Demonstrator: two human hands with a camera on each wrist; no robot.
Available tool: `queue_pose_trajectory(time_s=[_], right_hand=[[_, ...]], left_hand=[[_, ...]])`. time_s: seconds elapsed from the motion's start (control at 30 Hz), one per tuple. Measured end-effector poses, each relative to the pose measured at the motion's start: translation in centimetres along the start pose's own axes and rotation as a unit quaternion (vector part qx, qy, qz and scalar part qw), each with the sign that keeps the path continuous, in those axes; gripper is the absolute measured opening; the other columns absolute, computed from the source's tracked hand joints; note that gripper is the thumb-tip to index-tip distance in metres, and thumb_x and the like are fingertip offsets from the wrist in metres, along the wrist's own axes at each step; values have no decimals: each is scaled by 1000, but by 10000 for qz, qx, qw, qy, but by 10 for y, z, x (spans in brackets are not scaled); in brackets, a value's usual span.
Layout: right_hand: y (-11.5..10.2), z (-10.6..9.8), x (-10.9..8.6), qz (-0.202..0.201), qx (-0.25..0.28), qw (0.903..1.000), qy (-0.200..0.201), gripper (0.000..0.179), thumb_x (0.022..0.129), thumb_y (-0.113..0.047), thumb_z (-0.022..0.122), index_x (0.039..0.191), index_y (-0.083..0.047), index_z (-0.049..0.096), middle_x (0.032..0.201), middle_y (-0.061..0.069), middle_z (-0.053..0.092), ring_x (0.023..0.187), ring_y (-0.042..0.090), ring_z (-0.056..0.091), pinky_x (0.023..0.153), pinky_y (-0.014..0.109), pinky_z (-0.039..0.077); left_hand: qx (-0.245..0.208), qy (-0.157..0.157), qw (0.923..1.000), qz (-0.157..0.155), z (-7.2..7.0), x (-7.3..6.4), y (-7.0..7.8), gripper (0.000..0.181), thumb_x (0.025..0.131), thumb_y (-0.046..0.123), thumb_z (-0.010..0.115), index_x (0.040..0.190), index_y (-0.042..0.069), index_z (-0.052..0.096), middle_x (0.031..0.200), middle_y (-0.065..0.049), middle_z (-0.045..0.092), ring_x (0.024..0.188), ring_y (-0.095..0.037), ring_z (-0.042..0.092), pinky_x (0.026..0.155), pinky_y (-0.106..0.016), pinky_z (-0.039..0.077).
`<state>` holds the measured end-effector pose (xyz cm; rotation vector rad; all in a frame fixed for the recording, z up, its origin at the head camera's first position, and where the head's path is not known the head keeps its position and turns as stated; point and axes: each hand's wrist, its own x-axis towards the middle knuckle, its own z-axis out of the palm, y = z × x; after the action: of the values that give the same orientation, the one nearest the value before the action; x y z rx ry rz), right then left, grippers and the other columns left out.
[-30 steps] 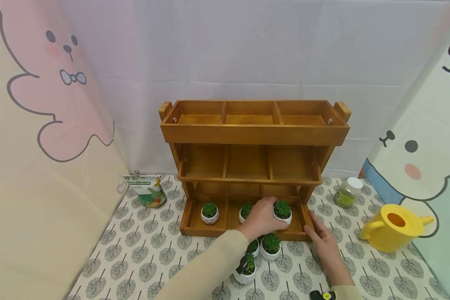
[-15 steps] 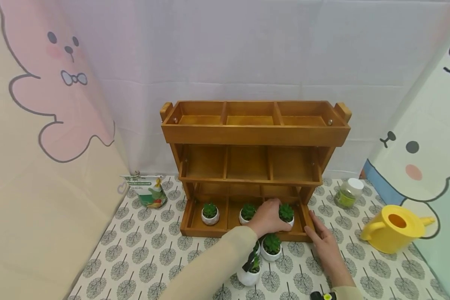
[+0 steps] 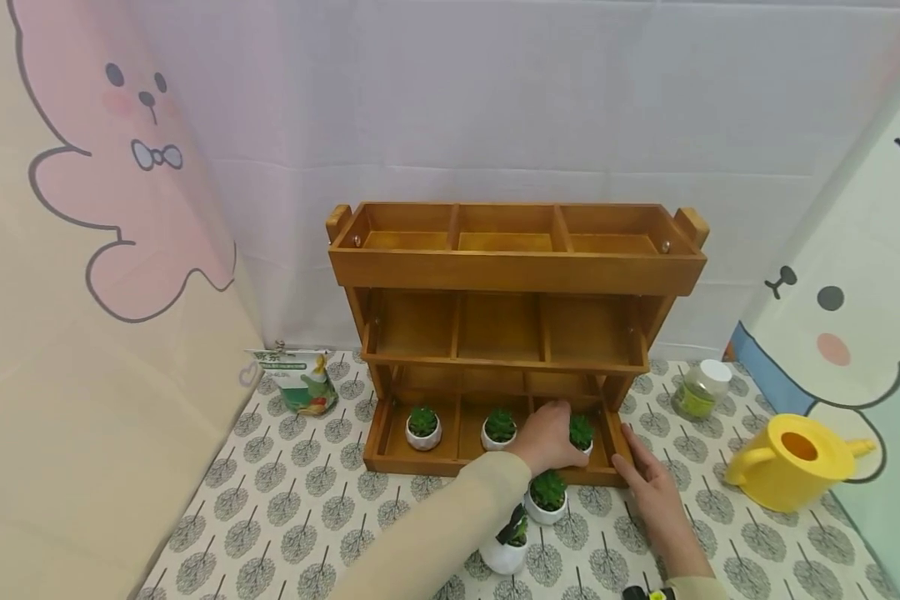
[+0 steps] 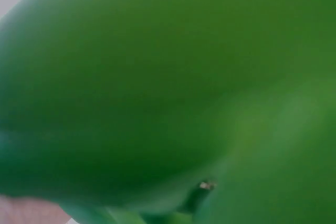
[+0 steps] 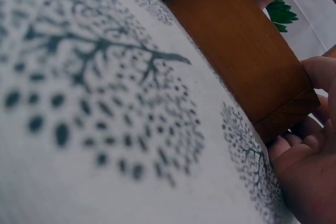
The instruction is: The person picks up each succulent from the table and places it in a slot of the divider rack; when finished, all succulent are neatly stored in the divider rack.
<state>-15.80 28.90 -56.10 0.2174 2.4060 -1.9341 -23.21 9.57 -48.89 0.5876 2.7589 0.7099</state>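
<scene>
My left hand [image 3: 550, 437] grips a small potted succulent [image 3: 581, 432] from its left side, in the right compartment of the bottom tier of a wooden shelf [image 3: 516, 272]. Blurred green leaves [image 4: 157, 77] fill the left wrist view. At the tier's right front corner, my right hand [image 3: 651, 483] holds the side board, thumb at the front; the right wrist view has its fingers [image 5: 294, 148] bent around the wooden end [image 5: 247, 51]. One white-potted succulent [image 3: 423, 427] stands in the left compartment, another [image 3: 499, 429] in the middle one.
On the patterned tablecloth before the shelf stand a potted succulent [image 3: 547, 497] and another [image 3: 505, 554], partly hidden by my left wrist. A yellow watering can [image 3: 795, 462] and a white-lidded jar [image 3: 701, 389] are on the right. A printed bag [image 3: 300, 382] leans at the left.
My left hand and its potted succulent have shifted rightward and a little lower within the right compartment. The right hand keeps its hold on the shelf. The head view has drifted slightly.
</scene>
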Motion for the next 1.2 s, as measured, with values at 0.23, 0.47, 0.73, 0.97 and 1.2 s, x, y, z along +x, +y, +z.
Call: queue_pose_trajectory(time_s=[0.23, 0.47, 0.73, 0.97, 1.2], right_hand=[[-2, 1, -1, 51, -48, 10000, 63, 72, 109, -37, 56, 168, -20, 18, 173, 3, 11, 158, 30, 7, 111, 7, 22], [-2, 1, -1, 1, 37, 10000, 16, 70, 110, -32, 57, 168, -18, 19, 173, 3, 11, 158, 30, 7, 114, 10, 22], [0, 2, 0, -54, 30, 10000, 34, 71, 110, -33, 56, 168, -16, 19, 173, 4, 11, 158, 31, 7, 113, 8, 22], [0, 2, 1, -111, -2, 9999, 80, 71, 110, -34, 56, 168, -16, 19, 173, 3, 12, 158, 30, 6, 104, 0, 23], [-2, 1, 0, -99, 35, 9999, 36, 72, 110, -35, 56, 168, -16, 18, 173, 2, 11, 158, 30, 5, 103, 0, 23]], left_hand=[[203, 9, 9998, -65, 2, 1, 2, 75, 83, 38, 88, 144, 8, 58, 134, -2, 63, 117, -14, 63, 95, -25, 54], [314, -9, 9994, -149, 4, 1, 4, 71, 85, 38, 88, 142, 9, 59, 130, -2, 66, 117, -16, 64, 96, -26, 54], [337, 22, 9993, -184, 6, 2, 2, 70, 84, 39, 89, 140, 7, 60, 125, -4, 67, 112, -16, 66, 93, -26, 55], [75, 74, 9999, -100, 5, 0, -2, 74, 85, 40, 89, 145, 9, 58, 132, -4, 65, 116, -15, 64, 96, -27, 54], [-413, 430, 9982, 15, 2, -8, -5, 74, 91, 36, 84, 152, 12, 51, 147, -1, 57, 124, -16, 61, 99, -29, 53]])
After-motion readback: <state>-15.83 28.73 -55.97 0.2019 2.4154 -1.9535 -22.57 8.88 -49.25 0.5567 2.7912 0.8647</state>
